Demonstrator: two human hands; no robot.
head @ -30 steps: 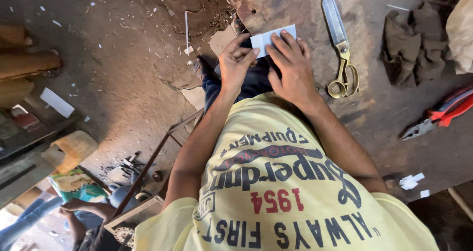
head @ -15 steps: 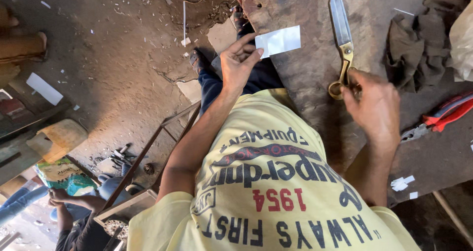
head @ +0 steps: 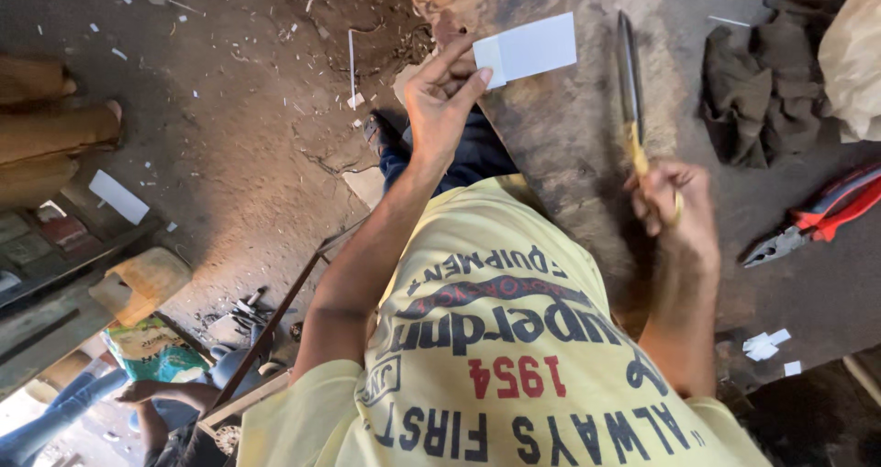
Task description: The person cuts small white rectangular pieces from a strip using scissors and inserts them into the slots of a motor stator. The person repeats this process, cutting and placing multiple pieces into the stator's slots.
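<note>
Furthest to our left lies the dusty brown earth floor (head: 229, 137), strewn with small white offcuts. At its bottom corner, another person's hand (head: 156, 394) rests well apart from ours.

Next comes our left hand (head: 439, 100), raised above the near edge of the worn brown workbench (head: 569, 155). Its thumb and fingers are pinched together on the left end of a small white rectangular paper card (head: 537, 47). The card is held flat, and its long axis runs out to the right from the pinch, tilted slightly upward, so its free end points toward the blades.

Just right of that free end, and not touching it, are the long steel scissors with brass-coloured handles (head: 628, 72). Their blades look closed and stand nearly upright in the view, roughly square to the card's long axis, tips away from us. Our right hand (head: 674, 212) is wrapped tightly around the handles at the lower end, lifting the scissors off the bench; motion blur hides exactly how the fingers sit in the loops. The card therefore lies up and to the left of this grip, beside the upper half of the blades.

Further right, a crumpled dark brown rag (head: 752, 100) lies on the bench. Below it are red-handled pliers (head: 817, 215) and a few white paper scraps (head: 766, 343).
</note>
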